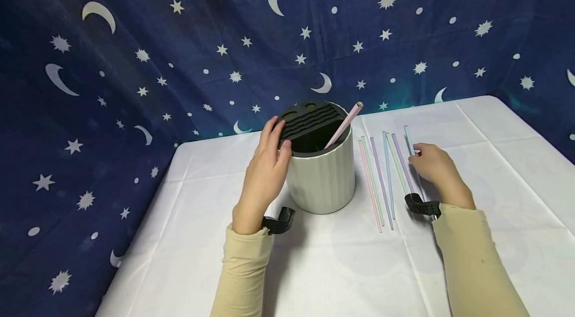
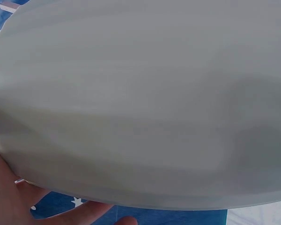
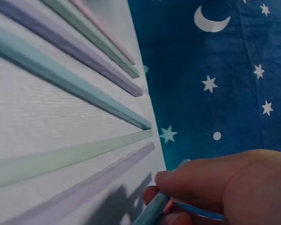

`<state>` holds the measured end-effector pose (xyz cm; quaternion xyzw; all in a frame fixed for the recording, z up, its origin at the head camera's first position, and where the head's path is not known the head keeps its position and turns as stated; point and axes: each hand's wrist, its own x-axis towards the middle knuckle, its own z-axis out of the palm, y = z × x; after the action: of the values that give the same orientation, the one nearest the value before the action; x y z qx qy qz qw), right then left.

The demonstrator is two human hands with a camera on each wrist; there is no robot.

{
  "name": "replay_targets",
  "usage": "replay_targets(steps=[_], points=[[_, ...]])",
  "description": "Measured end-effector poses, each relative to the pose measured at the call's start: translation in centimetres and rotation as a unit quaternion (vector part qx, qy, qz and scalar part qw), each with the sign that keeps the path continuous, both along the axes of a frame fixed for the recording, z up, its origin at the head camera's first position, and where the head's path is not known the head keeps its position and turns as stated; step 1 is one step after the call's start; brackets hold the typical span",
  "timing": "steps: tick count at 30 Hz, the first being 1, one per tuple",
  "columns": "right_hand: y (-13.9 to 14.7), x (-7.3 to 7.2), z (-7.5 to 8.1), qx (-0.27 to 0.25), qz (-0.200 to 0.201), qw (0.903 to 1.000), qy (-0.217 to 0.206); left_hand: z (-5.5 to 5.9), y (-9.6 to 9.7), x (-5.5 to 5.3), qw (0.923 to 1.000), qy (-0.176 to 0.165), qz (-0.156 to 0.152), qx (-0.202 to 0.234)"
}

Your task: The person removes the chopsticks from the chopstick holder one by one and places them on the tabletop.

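Observation:
A ribbed white utensil holder with a black slotted lid stands upright on the table. My left hand rests on the lid's left rim, fingers over the edge. A pink chopstick leans out of the holder's large opening at the right. My right hand pinches a light blue chopstick between thumb and fingers, at the right end of a row of chopsticks. In the right wrist view, the held blue chopstick slants upward through the fingertips. The holder's wall fills most of the left wrist view.
Several pastel chopsticks lie side by side right of the holder, among them a pink one, a blue one and a purple one. A white cloth covers the table. Behind hangs a dark blue star-and-moon curtain.

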<state>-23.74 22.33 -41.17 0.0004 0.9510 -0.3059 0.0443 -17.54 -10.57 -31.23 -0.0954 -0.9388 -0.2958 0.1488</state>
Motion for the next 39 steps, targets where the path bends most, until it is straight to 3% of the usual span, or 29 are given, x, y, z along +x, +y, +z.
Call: replay_targets(steps=[11, 19, 25, 33, 39], points=[[-0.6, 0.1, -1.3, 0.018, -0.032, 0.9992, 0.014, 0.0, 0.0, 0.1, 1.0, 0.002, -0.002, 0.001], [-0.6, 0.1, -0.9, 0.008, -0.029, 0.9995, 0.007, 0.0, 0.0, 0.1, 1.0, 0.001, -0.003, 0.002], [-0.8, 0.2, 0.3, -0.039, -0.027, 0.996, 0.076, 0.0, 0.1, 0.1, 1.0, 0.002, 0.001, 0.001], [-3.5, 1.1, 3.9, -0.161, 0.016, 0.9757, 0.147, 0.0, 0.1, 0.2, 1.0, 0.0, 0.0, 0.0], [-6.1, 2.3, 5.9, -0.248, 0.065, 0.9438, 0.209, 0.0, 0.1, 0.2, 1.0, -0.003, 0.0, 0.001]])
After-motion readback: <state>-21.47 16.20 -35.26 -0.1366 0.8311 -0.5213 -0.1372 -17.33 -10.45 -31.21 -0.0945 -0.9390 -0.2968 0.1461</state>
